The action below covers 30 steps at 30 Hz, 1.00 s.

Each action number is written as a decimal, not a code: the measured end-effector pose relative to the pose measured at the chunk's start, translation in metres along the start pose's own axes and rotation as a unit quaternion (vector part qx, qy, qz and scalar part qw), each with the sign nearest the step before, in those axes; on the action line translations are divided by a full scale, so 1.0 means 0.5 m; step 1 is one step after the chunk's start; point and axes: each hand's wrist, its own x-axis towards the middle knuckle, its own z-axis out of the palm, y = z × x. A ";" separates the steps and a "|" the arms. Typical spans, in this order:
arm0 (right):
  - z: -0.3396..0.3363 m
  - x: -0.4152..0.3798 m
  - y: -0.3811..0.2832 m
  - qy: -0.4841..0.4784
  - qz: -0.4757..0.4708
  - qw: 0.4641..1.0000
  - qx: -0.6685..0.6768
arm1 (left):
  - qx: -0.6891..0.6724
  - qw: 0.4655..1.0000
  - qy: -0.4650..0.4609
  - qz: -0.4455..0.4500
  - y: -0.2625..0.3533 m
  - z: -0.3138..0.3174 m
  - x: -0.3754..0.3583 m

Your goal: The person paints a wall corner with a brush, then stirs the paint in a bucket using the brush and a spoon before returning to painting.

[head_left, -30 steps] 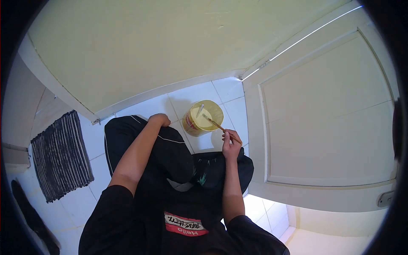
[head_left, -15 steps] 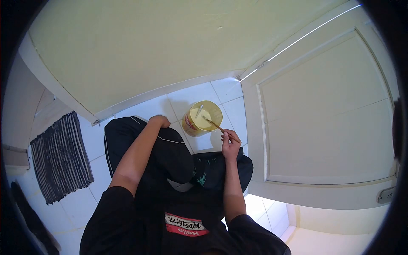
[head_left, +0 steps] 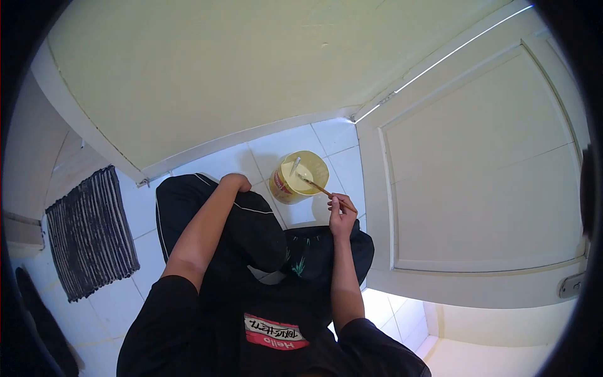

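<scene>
My right hand [head_left: 342, 213] is closed round the wooden handle of a thin paintbrush [head_left: 322, 190]. Its bristle end reaches down into a yellow bucket [head_left: 278, 191], at the pale cream paint [head_left: 290, 173] inside. A whitish stick-like piece [head_left: 295, 164] leans against the bucket's inner wall. The bucket stands upright on the floor beyond my knees, with a red label on its side. My left hand [head_left: 236, 181] rests on my bent left knee, its fingers hidden from view.
White floor tiles [head_left: 229, 160] lie under the bucket. A pale yellow wall [head_left: 207, 75] with a white skirting rises behind it. To the right is a panelled white door [head_left: 477, 169] with a metal handle plate [head_left: 571, 286]. A striped dark rug [head_left: 91, 232] lies at the left.
The paintbrush has shifted slightly inside the bucket, its tip a little lower and to the left. My left hand has stayed on my knee.
</scene>
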 end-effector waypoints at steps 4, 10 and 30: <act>-0.003 0.000 0.003 -0.002 -0.012 1.000 0.002 | 0.000 1.000 -0.023 -0.001 -0.008 0.007 0.024; -0.012 0.000 0.007 0.036 0.055 0.991 0.121 | -0.021 0.999 -0.045 -0.016 -0.004 -0.005 0.008; -0.041 0.002 0.020 0.142 0.013 0.978 0.154 | 0.016 1.000 0.007 0.007 -0.006 0.003 -0.011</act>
